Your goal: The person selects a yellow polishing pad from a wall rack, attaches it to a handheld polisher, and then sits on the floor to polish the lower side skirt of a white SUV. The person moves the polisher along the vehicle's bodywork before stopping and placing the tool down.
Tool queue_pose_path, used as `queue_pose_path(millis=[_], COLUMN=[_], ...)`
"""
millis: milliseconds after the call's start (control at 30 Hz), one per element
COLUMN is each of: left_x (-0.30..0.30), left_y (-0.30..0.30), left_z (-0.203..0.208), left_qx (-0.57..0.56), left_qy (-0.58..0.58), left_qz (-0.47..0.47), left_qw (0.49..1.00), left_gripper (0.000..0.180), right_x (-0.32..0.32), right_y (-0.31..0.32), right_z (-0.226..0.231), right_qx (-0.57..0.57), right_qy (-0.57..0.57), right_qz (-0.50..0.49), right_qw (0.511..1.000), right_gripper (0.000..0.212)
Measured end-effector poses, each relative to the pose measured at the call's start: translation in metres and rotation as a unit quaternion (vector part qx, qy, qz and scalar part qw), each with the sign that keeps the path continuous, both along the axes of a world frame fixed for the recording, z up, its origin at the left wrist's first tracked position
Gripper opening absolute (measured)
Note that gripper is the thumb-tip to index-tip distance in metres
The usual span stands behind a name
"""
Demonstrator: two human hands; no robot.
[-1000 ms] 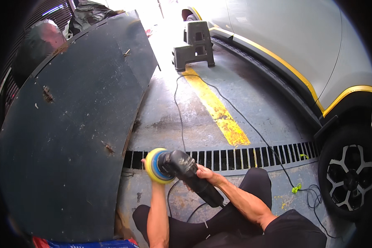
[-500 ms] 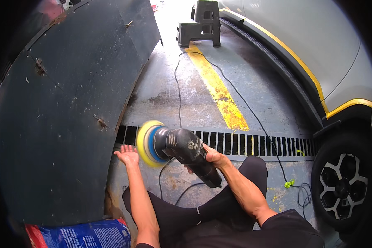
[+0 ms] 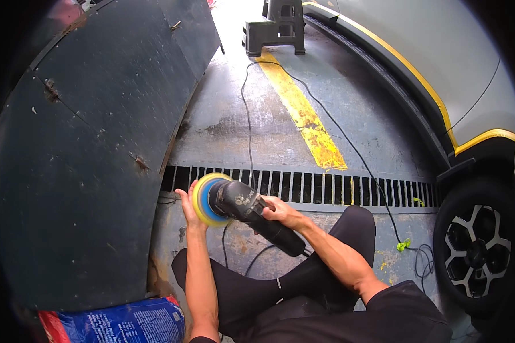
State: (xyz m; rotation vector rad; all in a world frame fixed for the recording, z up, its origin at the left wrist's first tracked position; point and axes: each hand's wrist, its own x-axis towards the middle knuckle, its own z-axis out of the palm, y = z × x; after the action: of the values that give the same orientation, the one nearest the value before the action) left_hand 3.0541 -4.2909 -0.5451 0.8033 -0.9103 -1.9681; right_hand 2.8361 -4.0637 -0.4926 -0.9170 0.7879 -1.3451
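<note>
Head view: gripping black polisher (image 3: 238,200) in clasped right hand (image 3: 280,211), with left hand (image 3: 189,209) spread beside yellow pad (image 3: 198,200), left of the grip. Hold steady, keeping fingers off pad edge until certainly stopped, with cord (image 3: 225,251) slack below the grip. Cannot tell palm contact or see pad face; nor make out right fingertips beneath handle (image 3: 283,238).

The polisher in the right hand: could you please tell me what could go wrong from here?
Left hand: it is right at the yellow pad, though contact is hard to judge. If the pad spins, it might catch or scrape the fingers.

Grip: only the right hand visibly grips the polisher, so a sudden kick could perhaps twist it loose.

Cord: it loops across the floor and over the grate, so it might snag or trip someone.
</note>
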Motion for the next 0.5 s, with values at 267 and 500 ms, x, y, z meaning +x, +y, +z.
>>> queue_pose_path(millis=[267,500], left_x=[0.012,-0.017], left_y=[-0.003,0.024], left_z=[0.011,-0.002], left_qx=[-0.096,-0.047], left_qy=[-0.233,-0.299], left_qz=[0.013,-0.114], left_qw=[0.968,0.946], left_gripper=[0.089,0.114], right_x=[0.014,0.016], right_y=[-0.022,-0.025], right_z=[-0.042,-0.053], right_qx=[0.061,0.087], right_qy=[0.104,0.163], right_qz=[-0.110,-0.169], right_qw=[0.987,0.968], right_gripper=[0.074,0.072])
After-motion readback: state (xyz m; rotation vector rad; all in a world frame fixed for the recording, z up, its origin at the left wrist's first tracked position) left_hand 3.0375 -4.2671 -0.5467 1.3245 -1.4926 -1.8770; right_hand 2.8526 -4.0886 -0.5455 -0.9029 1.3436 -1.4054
